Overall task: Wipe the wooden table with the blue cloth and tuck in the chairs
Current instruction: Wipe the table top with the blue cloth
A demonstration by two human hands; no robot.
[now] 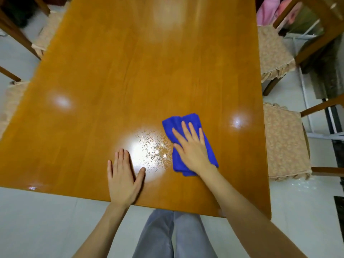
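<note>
The right hand (192, 148) lies flat and spread, palm down, pressing on the blue cloth (188, 144), which is bunched into a rough fold directly beneath the palm and fingers; cloth sticks out beyond the fingertips on the far side, past the little finger on the outer side, and under the wrist on the near side. The hand does not curl around the cloth, it only bears down on it. Just to the thumb side of that hand a wet, streaky patch (154, 151) glints on the wooden table (130, 71). Beyond the patch, the left hand (123, 178) rests open and flat on the bare wood near the table's close edge, holding nothing. Out past the cloth on the right hand's outer side stand two chairs (284, 142) with patterned seat covers, pulled out from the table's long edge. No writing or brand is legible on the cloth, table or chairs.
</note>
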